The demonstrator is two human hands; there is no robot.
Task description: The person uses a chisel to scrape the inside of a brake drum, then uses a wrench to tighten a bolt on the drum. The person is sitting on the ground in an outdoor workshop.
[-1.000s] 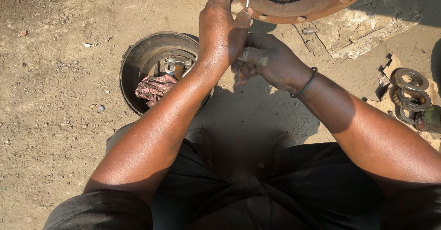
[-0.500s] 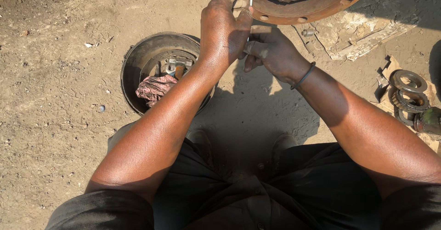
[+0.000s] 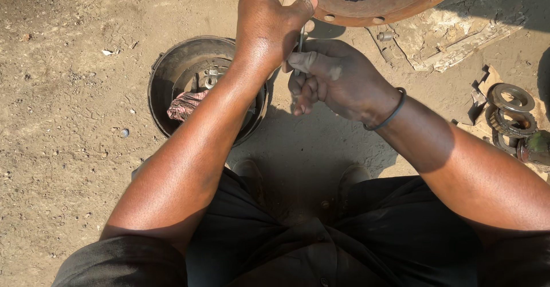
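Observation:
A rusty round wheel hub (image 3: 395,3) with bolt holes along its rim lies on the ground at the top of the head view. My left hand (image 3: 269,20) is closed over its near edge, around the top of a thin metal rod (image 3: 303,32). My right hand (image 3: 332,77) grips the same rod lower down, fingers curled, a black band on the wrist. The rod's ends are hidden by both hands.
A dark metal drum (image 3: 172,75) on the sandy ground at left holds a reddish rag (image 3: 186,104) and small metal parts. Toothed rings and bearings (image 3: 510,112) lie at the right edge. Broken board scraps (image 3: 458,52) sit near the hub. My shoes show below my hands.
My right hand has slid closer to my left hand and taken hold of the thin rod. My left hand has stayed at the hub's edge.

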